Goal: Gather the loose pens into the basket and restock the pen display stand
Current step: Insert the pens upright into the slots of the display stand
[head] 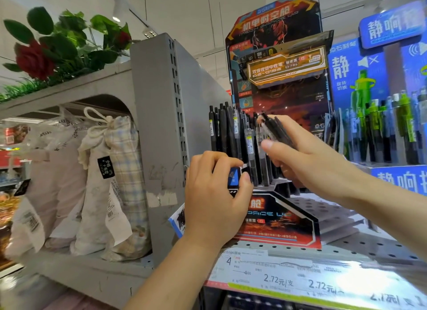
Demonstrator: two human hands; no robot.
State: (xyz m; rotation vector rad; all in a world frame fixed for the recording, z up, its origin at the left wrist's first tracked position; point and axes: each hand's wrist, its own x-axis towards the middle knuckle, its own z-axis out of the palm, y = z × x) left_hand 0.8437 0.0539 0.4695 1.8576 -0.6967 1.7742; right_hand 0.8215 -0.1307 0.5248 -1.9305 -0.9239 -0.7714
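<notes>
A tall cardboard pen display stand (280,208) with red, black and orange printed panels sits on a grey perforated metal shelf (360,246). Its left rows hold upright black and clear-barrelled pens (233,134), while the stepped grey tiers on its right side show bare sockets. The left hand (213,194) rests against the stand's front left corner, fingers curled, thumb and forefinger pinching a small blue rectangular tag (233,176) just beside the bottoms of the standing pens. The right hand (307,157) is raised in front of the stand with its fingers wrapped round a slanted bundle of black pens (276,130) — the bundle's upper ends tilt up and to the left, close to the tops of the pens already standing. The thumb of that hand lies across the lower part of the bundle. Along the shelf's front edge runs a white price strip (288,279) printed with 2.72 figures. To the right stands a blue display of green and black pens (390,134); to the left, past a grey slotted metal upright (166,115), cloth drawstring bags (99,175) stand in an arched grey compartment, and artificial red roses (34,60) with green leaves lie on the ledge above. No basket shows in this view
</notes>
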